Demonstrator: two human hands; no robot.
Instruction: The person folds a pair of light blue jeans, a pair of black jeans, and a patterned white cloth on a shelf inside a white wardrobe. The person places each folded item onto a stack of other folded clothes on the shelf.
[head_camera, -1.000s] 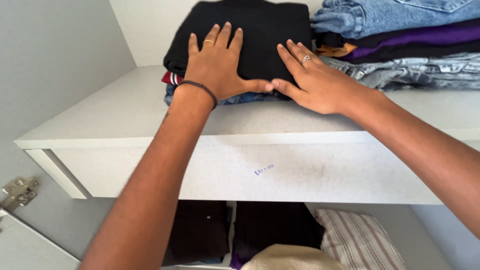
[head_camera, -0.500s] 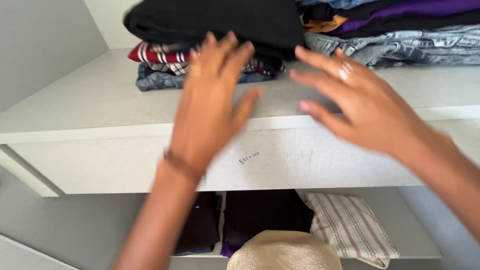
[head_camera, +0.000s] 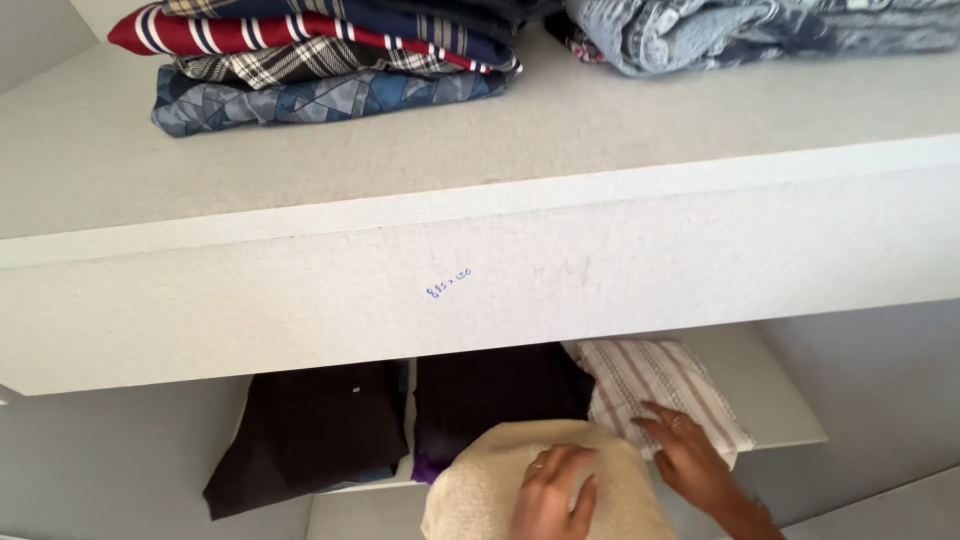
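My left hand lies flat on top of a folded beige towel at the bottom of the view, fingers pointing up. Just to its right, my right hand rests with spread fingers on a folded white cloth with thin red stripes on the lower shelf. Neither hand grips anything. Both wrists run out of the frame at the lower right.
Two dark folded garments lie on the lower shelf left of the striped cloth. The thick white upper shelf juts out overhead, carrying a stack of patterned and striped clothes and folded jeans.
Both hands have left the black garment on the upper shelf and dropped to the lower shelf. The view has tilted down and moved closer.
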